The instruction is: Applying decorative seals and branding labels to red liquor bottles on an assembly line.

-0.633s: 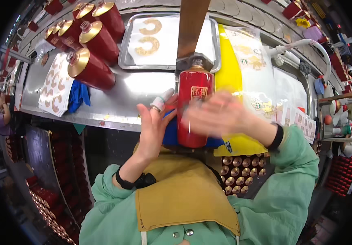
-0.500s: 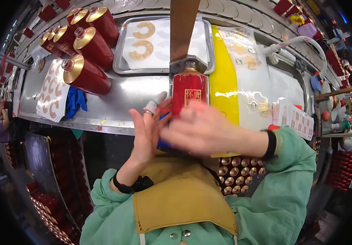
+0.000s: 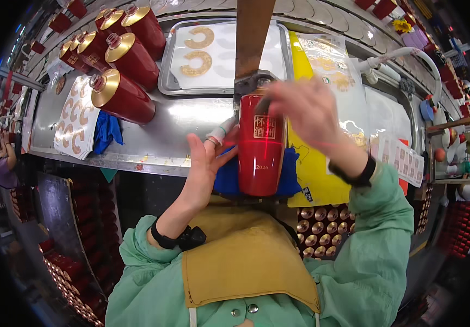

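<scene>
A red bottle with gold lettering lies along the bench before me, neck away from me, on a blue cloth. A red light line crosses it. My left hand is at its left side, thumb raised and fingers apart; white wrapping covers a fingertip. The fingers reach the bottle's edge; whether they touch it I cannot tell. Over the bottle's upper right part hovers my right hand, smeared by motion. A dark patch shows at its fingers, too blurred to name. The bottle's shoulder is partly hidden.
Several red bottles with gold shoulders stand at the left, near a sheet of gold C-shaped pieces and a blue cloth. Behind are a metal tray and a brown upright bar. Yellow and clear sheets lie right.
My right hand has moved up and right, from the bottle's lower part to its upper part, uncovering its lower body. My left hand stays beside the bottle. The whole view has shifted slightly.
</scene>
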The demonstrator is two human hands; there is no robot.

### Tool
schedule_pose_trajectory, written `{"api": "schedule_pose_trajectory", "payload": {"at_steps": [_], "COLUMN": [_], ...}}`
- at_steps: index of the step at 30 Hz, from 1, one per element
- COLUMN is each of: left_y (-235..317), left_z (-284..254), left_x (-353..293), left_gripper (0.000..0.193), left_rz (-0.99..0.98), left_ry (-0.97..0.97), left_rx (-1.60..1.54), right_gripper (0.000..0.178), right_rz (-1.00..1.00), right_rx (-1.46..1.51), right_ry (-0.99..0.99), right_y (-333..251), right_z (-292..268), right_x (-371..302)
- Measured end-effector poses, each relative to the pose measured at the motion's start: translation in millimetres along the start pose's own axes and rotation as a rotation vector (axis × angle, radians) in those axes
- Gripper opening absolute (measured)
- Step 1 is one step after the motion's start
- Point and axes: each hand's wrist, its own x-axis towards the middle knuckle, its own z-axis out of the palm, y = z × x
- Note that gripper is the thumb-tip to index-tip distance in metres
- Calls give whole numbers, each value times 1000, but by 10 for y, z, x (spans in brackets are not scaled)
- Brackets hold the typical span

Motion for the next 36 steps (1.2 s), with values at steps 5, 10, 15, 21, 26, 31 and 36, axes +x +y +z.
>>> {"api": "schedule_pose_trajectory", "payload": {"at_steps": [5, 10, 15, 21, 26, 31, 36], "left_y": [78, 98, 240, 514, 499, 149, -51], "left_z": [11, 306, 317, 403, 818, 1233, 1176], "left_x": [53, 323, 98, -90, -74, -23, 48], "left_gripper": [107, 70, 67, 91, 106, 119, 75], "left_rz": [-44, -128, -210, 93, 642, 741, 519], "left_ry": [0, -34, -201, -372, -546, -808, -788], "left_rx": [-18, 196, -102, 303, 601, 511, 448], "right_gripper": [22, 32, 25, 19, 22, 16, 18], "right_rz": [270, 674, 810, 603, 562, 970, 1722], "right_rx": [-3, 501, 642, 382, 176, -232, -712], "right_ry": [226, 132, 217, -8, -112, -28, 54], "right_y": [397, -317, -474, -722, -1323, -2349, -3604], "right_z": [-162, -166, -417, -1007, -1864, -2610, -2691], "right_x": [230, 61, -42, -101, -507, -1413, -2761]}}
